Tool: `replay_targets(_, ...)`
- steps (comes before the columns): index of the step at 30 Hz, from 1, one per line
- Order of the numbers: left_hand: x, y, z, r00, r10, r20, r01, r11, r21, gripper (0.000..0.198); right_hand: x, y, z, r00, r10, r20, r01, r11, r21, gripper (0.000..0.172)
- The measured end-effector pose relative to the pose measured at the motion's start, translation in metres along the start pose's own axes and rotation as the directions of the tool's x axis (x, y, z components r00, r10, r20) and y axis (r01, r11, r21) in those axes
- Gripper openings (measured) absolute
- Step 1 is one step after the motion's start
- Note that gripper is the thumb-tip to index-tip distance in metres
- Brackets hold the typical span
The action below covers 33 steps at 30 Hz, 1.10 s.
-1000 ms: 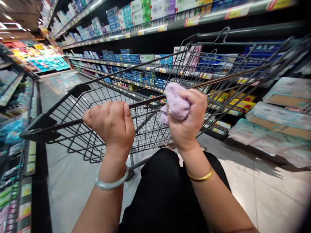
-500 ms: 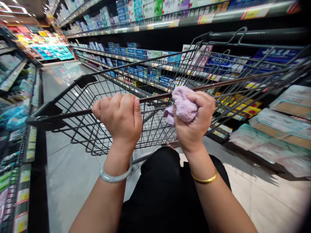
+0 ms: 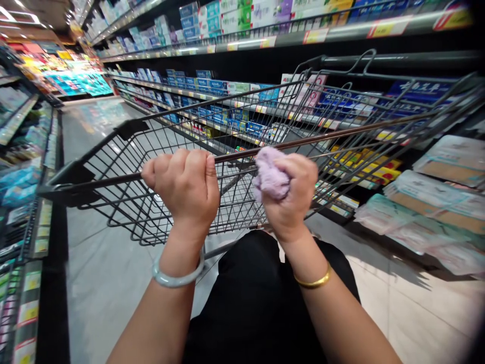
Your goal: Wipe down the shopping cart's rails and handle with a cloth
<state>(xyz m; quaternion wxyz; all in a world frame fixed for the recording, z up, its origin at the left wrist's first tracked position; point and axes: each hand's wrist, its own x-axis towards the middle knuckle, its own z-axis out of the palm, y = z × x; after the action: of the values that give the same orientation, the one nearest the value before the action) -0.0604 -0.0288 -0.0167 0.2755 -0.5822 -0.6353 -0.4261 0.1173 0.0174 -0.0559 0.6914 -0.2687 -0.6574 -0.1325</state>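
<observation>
In the aisle [image 3: 91, 232], your left hand [image 3: 184, 187] clamps the cart rail [image 3: 237, 154], probably to steady it; your right hand [image 3: 291, 194] squeezes the purple cloth [image 3: 271, 176], seemingly for compactness.

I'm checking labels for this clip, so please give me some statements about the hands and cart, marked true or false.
1. The left hand is closed around the dark bar. True.
2. The right hand holds a green cloth. False: it holds a pale purple cloth.
3. The right arm wears a gold bangle. True.
4. The left arm is without a bangle. False: it wears a pale bangle.
5. The shopping cart has wire mesh sides. True.
</observation>
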Motion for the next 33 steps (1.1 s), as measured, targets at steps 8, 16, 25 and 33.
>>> replay_targets(8,0.001,0.001,-0.001,1.000,0.006,-0.012,-0.006,1.000,-0.005,0.035,-0.002,0.003,0.001,0.999,-0.024,0.035,0.024,1.000,0.011,0.034)
replay_targets(16,0.002,0.000,0.000,0.999,0.019,-0.031,-0.018,0.999,0.028,0.035,-0.012,-0.018,0.010,0.966,-0.083,0.243,0.079,0.996,0.028,0.035)
replay_targets(25,0.001,0.000,-0.001,0.998,0.049,-0.050,-0.046,0.997,0.059,0.034,-0.002,0.010,-0.006,1.000,-0.018,-0.017,0.018,1.000,0.003,0.036)
replay_targets(33,0.002,0.001,-0.001,0.999,0.018,-0.039,-0.017,1.000,0.013,0.034,-0.028,-0.010,-0.005,0.899,-0.172,0.404,0.162,0.985,0.058,0.038)
